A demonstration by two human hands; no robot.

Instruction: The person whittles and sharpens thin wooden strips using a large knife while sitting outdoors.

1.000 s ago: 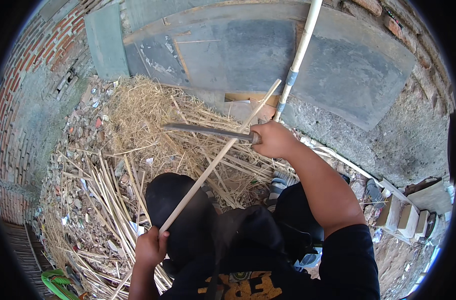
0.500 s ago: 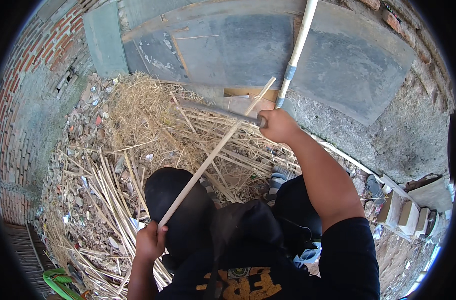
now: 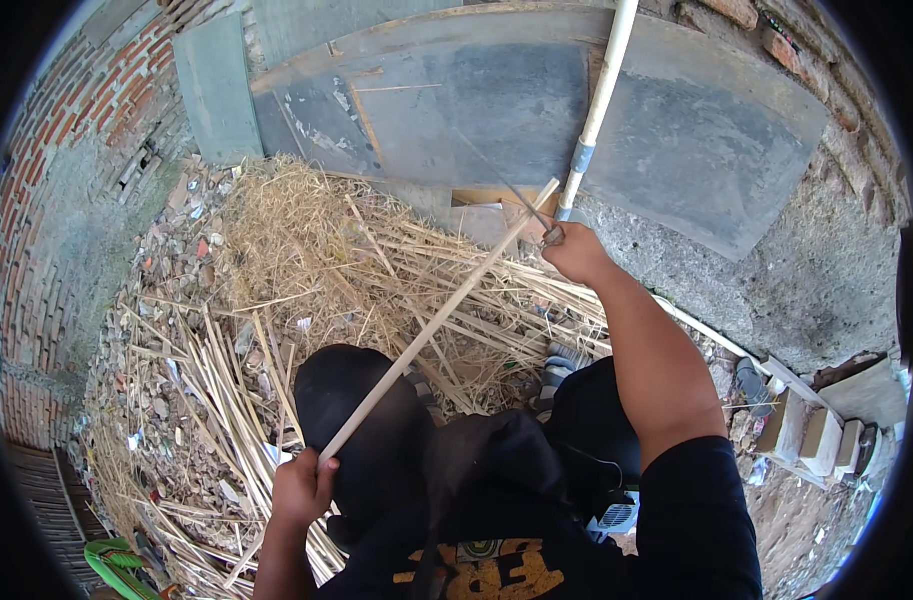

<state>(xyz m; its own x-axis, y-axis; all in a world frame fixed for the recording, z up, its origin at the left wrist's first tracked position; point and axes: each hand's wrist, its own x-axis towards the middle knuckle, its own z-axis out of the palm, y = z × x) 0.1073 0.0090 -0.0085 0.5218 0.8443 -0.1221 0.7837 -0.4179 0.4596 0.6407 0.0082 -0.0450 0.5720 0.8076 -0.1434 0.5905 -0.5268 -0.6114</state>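
My left hand grips the lower end of a long pale bamboo stick that slants up to the right across my dark-trousered knee. My right hand is raised near the stick's upper end and is shut on the handle of a long knife. Its thin blade points up and to the left and looks blurred. The blade is lifted clear of the stick.
A heap of straw and split bamboo strips covers the ground ahead and to the left. Grey boards lean on the brick wall behind it. A white pole stands by the boards. Bricks lie at the right.
My right hand has swung the knife from lying level across the stick to raised, blade pointing up and left near the stick's top. My left hand keeps its grip on the stick.
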